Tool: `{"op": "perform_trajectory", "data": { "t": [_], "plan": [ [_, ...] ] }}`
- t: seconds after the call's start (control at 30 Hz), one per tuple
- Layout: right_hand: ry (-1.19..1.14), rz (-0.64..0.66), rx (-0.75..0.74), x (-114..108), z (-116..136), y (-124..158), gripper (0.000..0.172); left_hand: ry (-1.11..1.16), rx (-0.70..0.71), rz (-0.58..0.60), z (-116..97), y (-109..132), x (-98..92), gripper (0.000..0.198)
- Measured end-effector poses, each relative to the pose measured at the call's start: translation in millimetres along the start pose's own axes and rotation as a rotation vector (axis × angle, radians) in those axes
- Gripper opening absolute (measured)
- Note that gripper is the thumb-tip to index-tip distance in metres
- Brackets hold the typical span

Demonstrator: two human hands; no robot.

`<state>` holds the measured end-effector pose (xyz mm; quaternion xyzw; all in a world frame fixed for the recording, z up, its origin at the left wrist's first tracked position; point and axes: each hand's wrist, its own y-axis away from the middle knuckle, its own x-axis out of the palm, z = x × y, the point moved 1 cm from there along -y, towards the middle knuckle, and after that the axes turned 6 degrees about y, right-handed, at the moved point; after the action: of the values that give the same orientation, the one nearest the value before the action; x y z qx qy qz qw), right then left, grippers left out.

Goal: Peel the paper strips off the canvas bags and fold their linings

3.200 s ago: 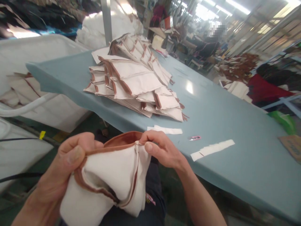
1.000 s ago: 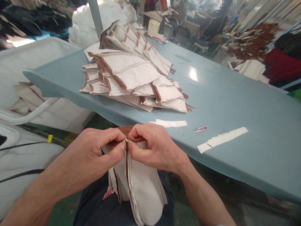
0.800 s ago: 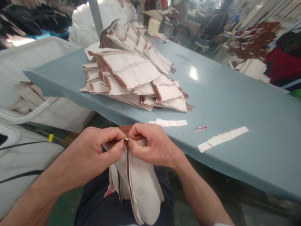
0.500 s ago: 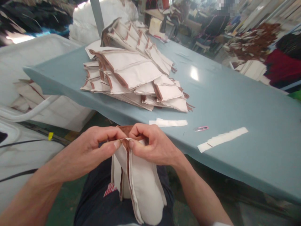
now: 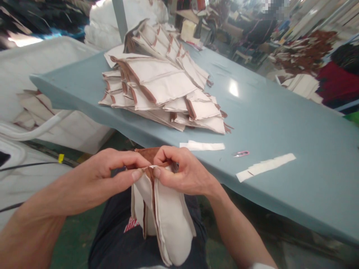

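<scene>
Over my lap hangs a sewn cream fabric piece (image 5: 174, 224) with brown edging, its lower end rounded. My left hand (image 5: 114, 175) pinches its top edge between thumb and forefinger. Close beside it, my right hand (image 5: 179, 170) grips the same edge, thumb in front and fingers curled behind. A brown fuzzy flap (image 5: 148, 154) shows behind the fingertips. Between the two thumbs a small bit of white sits at the edge; I cannot make out what it is.
On the blue-covered table (image 5: 269, 123) lies a heap of cream and brown sewn pieces (image 5: 165, 82). Nearer are white strips (image 5: 204, 145), thread snips (image 5: 240, 154) with a pink handle, and more white strips (image 5: 266, 167). A white bin (image 5: 81, 130) stands at left.
The view has shifted slightly. My left hand has slid a little left along the edge, and more of the brown flap shows. Both hands keep their pinch.
</scene>
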<state>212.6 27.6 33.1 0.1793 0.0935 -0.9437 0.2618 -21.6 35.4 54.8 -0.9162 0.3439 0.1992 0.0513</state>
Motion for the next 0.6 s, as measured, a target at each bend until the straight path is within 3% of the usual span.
{"op": "perform_trajectory", "data": {
  "t": [0.13, 0.3, 0.6],
  "plan": [
    [0.114, -0.031, -0.068, 0.8, 2.5, -0.5, 0.019, 0.003, -0.083, -0.029, 2.6, -0.7, 4.1, 0.029],
    [0.271, -0.064, -0.138, -1.3, 4.2, 1.1, 0.016, -0.063, -0.062, -0.054, 0.4, -2.3, 8.3, 0.028],
    [0.585, -0.077, -0.205, -4.7, 17.0, 5.4, 0.009, -0.299, 0.185, -0.202, -10.6, -1.6, 14.6, 0.023]
  ]
}}
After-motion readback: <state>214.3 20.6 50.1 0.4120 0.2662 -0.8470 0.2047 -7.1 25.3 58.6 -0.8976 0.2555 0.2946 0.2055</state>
